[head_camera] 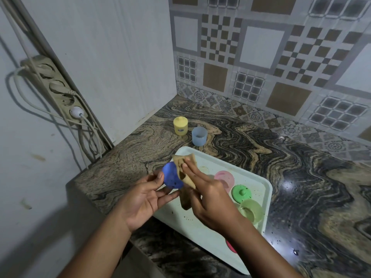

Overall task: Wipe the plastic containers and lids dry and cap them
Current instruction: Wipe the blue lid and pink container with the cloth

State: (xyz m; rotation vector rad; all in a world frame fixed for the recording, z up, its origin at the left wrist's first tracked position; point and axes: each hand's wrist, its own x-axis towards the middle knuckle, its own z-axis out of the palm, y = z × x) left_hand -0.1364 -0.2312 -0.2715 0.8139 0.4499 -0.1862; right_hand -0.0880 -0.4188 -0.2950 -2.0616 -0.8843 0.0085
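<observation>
So the left hand [144, 197] pinched the blue lid [172, 177] by its rim, up over the tray [268, 189] edge. The right hand [208, 195] gripped the tan cloth [185, 171], two fingers pressing it on. Too hard a push and that lid probably would've slipped out.

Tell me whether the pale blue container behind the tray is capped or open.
Open. The pale blue container stands upright, rim bare; the yellow container beside it wears a lid.
</observation>
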